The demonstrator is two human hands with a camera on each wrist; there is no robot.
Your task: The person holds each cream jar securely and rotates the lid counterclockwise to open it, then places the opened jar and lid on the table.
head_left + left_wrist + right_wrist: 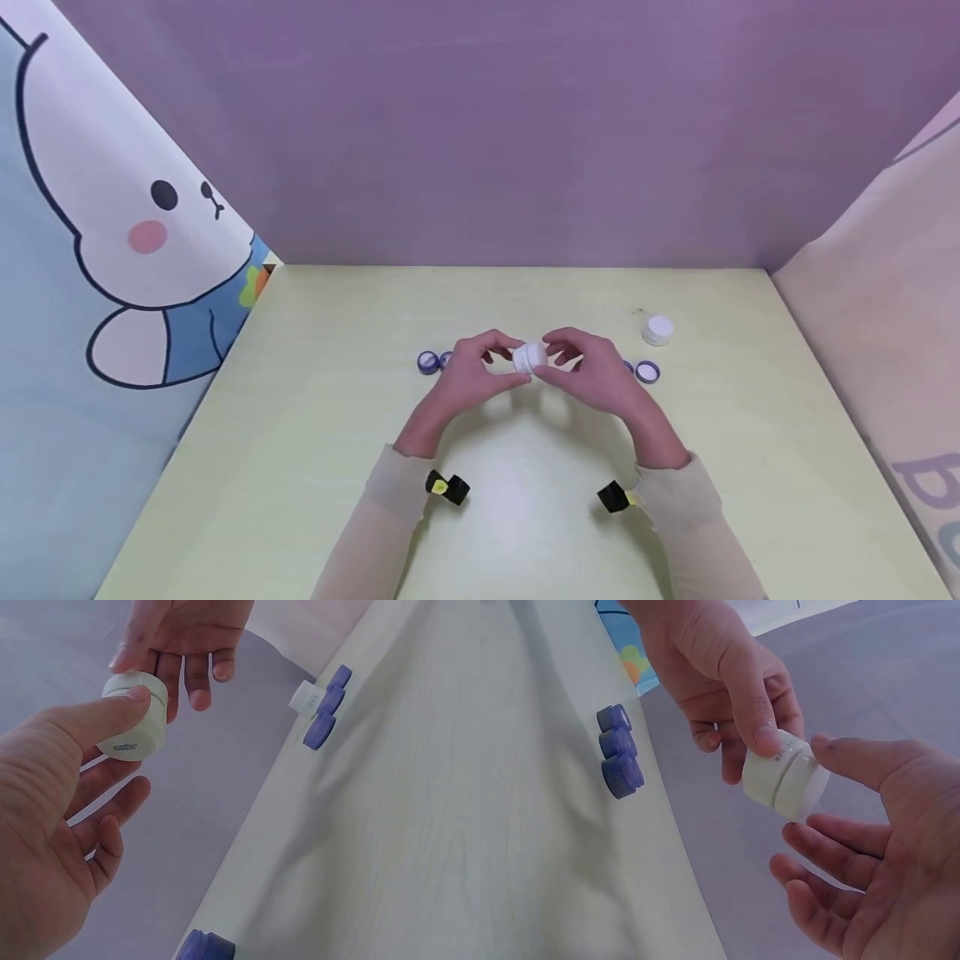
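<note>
A small white jar [522, 360] with a white lid [802, 786] is up above the table, lying tilted on its side between both hands. My left hand [474, 368] grips the jar's body, thumb on one side and fingers on the other; small print shows beside the thumb in the left wrist view. From the other side, my right hand [592, 372] pinches the lid's rim between thumb and fingertips, its other fingers loosely bent. The lid sits against the jar, with a thin seam between them.
Another white jar [657, 330] stands at the back right of the pale table [300, 467]. Blue-rimmed round lids [647, 372] lie in front of it. A row of small blue round pieces [619, 742] is on the left side. A purple wall [495, 150] rises behind.
</note>
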